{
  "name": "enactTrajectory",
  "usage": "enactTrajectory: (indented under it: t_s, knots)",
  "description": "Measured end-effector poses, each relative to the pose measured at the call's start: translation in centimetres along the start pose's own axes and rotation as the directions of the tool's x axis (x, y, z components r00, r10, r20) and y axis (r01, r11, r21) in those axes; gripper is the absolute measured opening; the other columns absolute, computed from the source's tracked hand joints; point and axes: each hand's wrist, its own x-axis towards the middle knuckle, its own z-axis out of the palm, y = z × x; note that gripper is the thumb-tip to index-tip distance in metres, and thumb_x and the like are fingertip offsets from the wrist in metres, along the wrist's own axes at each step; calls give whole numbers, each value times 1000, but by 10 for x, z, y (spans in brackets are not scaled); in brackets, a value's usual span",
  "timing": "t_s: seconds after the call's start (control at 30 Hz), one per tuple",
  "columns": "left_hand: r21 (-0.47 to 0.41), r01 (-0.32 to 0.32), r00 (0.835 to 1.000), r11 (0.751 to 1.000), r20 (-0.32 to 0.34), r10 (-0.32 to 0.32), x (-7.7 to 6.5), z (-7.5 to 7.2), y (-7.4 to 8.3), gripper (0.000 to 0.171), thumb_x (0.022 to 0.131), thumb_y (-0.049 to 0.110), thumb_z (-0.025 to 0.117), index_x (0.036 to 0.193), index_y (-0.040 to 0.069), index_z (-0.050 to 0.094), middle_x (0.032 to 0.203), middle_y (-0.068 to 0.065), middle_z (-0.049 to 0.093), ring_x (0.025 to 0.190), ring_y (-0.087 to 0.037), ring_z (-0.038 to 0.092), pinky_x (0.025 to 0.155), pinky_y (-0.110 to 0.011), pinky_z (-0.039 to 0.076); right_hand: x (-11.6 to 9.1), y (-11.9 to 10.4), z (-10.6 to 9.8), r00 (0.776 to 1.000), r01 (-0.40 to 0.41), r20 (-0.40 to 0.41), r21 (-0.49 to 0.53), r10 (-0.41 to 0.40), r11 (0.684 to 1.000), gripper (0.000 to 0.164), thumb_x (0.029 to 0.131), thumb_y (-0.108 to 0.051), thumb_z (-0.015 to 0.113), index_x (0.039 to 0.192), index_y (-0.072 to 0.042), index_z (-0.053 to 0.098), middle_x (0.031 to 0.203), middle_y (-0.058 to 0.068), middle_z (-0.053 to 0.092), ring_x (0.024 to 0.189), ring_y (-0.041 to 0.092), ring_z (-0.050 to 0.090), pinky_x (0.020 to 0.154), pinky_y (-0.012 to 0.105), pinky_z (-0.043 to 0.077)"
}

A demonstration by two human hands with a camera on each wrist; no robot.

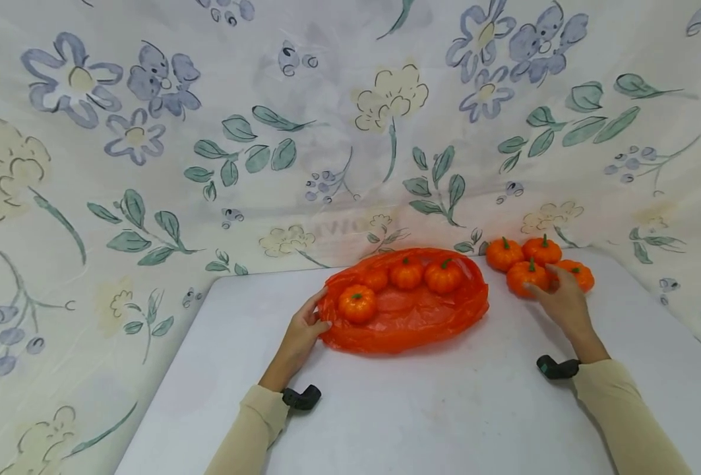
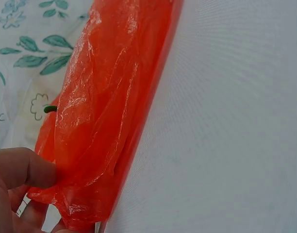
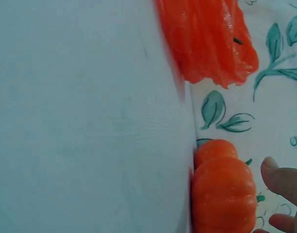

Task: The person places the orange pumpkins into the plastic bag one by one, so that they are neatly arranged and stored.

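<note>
The left hand (image 1: 304,330) reaches forward to the left end of the orange plastic bag (image 1: 409,340), its thumb on the near side of the gathered edge and its fingers round the outer side. It pinches the film between them; the left wrist view shows the thumb pressed on the crinkled plastic.

The right hand (image 1: 566,307) reaches forward to the right of the bag, well apart from it, bent over the front pumpkin (image 1: 525,277). Its thumb and fingers are spread, the gap about wide enough to span that pumpkin; whether they touch it cannot be told.

The front pumpkin sits in a close cluster to the bag's right, with a right-hand pumpkin (image 1: 581,277) beside it and two back pumpkins (image 1: 504,254) (image 1: 542,251) behind.

The bag lies spread, its rim rolled up around four small orange pumpkins: one (image 1: 357,303) at its left end near the left hand, and three along its far side (image 1: 376,278) (image 1: 406,272) (image 1: 443,275).

Beyond the hands, a dark device (image 1: 303,397) and its twin (image 1: 556,367) sit at the cuffs of light sleeves (image 1: 240,432). Under the bag is a white table (image 1: 409,409); behind it hangs floral cloth (image 1: 338,99).
</note>
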Motion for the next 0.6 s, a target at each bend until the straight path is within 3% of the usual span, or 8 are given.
enactTrajectory:
  t_s: [0.23,0.47,0.6]
  knots:
    - [-16,-35,999,999,2,35,5,0,7,70,93,-7,50,154,25,38,163,4,30,142,-27,40,102,-26,51,11,2,4,1000,-15,-24,-2,15,1000,84,98,-39,61,154,8,20,151,38,26,134,53,29,112,67,32]
    - [0,11,1000,1000,-21,-11,0,0,4,69,93,-5,52,155,24,38,164,2,29,139,-28,41,98,-22,52,12,10,11,995,-92,30,18,91,996,95,95,-52,60,156,6,15,152,37,24,137,53,29,113,65,31]
    - [-20,-3,1000,1000,-6,3,-2,1,1,69,93,-6,51,154,22,38,164,1,29,137,-28,42,97,-21,53,12,15,15,992,-119,42,37,118,992,91,97,-48,59,156,5,14,156,36,21,141,53,27,113,65,31]
